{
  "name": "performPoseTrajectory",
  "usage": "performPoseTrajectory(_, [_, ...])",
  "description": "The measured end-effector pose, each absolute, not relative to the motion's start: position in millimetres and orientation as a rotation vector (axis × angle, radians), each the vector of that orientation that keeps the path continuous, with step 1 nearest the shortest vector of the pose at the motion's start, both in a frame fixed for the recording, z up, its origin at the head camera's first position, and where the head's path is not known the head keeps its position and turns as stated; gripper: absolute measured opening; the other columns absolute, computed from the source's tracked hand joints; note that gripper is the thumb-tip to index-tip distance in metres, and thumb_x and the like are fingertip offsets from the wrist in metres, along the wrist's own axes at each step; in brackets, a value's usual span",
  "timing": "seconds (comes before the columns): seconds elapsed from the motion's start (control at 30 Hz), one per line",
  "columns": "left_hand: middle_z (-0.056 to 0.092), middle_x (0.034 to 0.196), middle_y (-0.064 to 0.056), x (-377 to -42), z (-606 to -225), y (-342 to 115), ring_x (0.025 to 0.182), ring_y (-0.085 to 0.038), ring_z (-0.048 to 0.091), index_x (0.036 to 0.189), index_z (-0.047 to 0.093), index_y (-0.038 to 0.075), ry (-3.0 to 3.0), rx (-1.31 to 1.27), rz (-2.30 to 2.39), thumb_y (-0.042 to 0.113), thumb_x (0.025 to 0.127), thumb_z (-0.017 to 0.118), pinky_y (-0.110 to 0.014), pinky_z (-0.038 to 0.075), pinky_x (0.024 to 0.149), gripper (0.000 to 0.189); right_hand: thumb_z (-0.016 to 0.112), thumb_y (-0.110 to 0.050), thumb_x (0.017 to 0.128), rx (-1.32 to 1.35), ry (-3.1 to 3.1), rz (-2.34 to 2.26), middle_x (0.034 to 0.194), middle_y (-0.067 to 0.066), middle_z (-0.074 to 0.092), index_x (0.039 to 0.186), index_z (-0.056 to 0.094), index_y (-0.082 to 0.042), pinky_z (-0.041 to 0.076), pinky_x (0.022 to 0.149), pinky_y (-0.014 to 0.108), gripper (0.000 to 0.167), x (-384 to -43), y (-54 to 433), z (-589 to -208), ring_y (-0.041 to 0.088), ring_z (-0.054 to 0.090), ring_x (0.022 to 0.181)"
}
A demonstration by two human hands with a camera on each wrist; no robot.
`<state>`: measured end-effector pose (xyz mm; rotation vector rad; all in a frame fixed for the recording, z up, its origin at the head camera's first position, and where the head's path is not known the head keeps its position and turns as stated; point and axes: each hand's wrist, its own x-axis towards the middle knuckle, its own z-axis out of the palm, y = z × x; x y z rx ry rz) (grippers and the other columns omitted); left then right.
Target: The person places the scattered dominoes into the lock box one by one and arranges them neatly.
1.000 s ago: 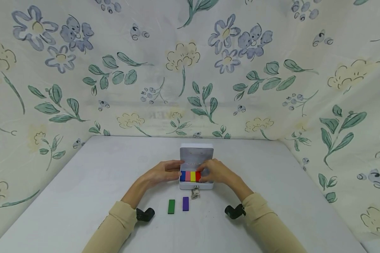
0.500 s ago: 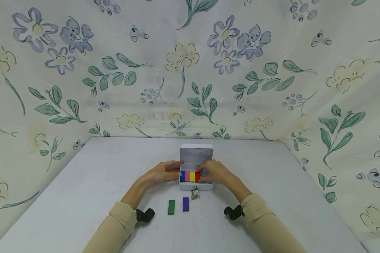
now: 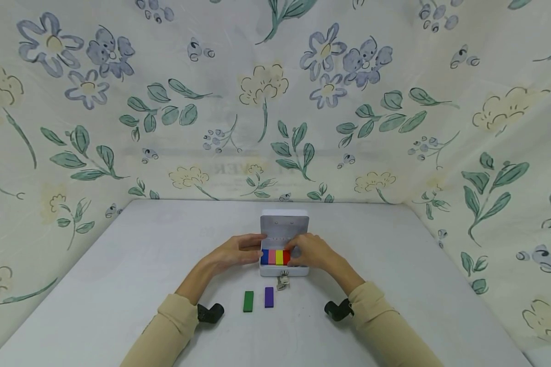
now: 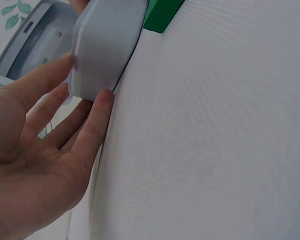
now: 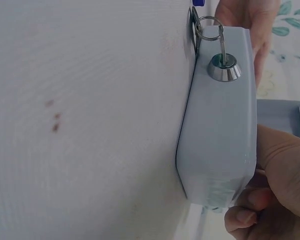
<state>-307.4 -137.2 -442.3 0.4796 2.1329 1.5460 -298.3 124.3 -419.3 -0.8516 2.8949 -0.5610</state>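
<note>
A small grey metal cash box (image 3: 298, 272) stands with its lid (image 3: 284, 225) raised. Inside, blue (image 3: 265, 257), pink (image 3: 272, 257), yellow (image 3: 279, 257) and red (image 3: 286, 258) blocks lie side by side. My right hand (image 3: 316, 251) reaches over the right wall and pinches the red block at its two ends; its other fingers curl outside the wall in the right wrist view. My left hand (image 3: 231, 251) touches the box's left side with fairly straight fingers, its thumb at the rim in the left wrist view. The hand hides the box's right part.
In front of the box, a green block (image 3: 248, 302) and a purple block (image 3: 269, 297) lie apart on the white table (image 3: 165, 244). A key sits in the front lock (image 5: 225, 70), with a ring (image 5: 209, 38) hanging from it. Floral cloth (image 3: 239, 127) surrounds the table.
The view has tilted up slightly. Both hands keep their places at the box, and the blocks stay where they were.
</note>
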Motion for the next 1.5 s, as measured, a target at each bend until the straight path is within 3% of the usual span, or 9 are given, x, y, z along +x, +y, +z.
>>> performPoseTrajectory(0.93, [0.040,0.155,-0.008,-309.1,-445.6,-137.4,0.141,-0.030,0.042,0.147,0.045,0.023,2.131,0.486,1.544,0.023,0.091,0.070,-0.042,0.046,0.109,0.062,0.080,-0.019,0.082,-0.827,2.842,-0.669,0.114,0.007,0.073,0.117,0.072,-0.006,0.054,0.098,0.044,0.038,-293.2,129.7,-408.1,0.027,0.066,0.111])
performPoseTrajectory(1.5, [0.040,0.156,-0.007,-307.4,-442.6,-137.6,0.141,-0.029,0.043,0.147,0.045,0.025,2.145,0.476,1.537,0.025,0.091,0.070,-0.045,0.044,0.111,0.061,0.078,-0.024,0.084,-0.874,2.854,-0.681,0.118,0.009,0.070,0.118,0.071,-0.007,0.053,0.097,0.045,0.039,-272.2,133.7,-391.2,0.031,0.063,0.112])
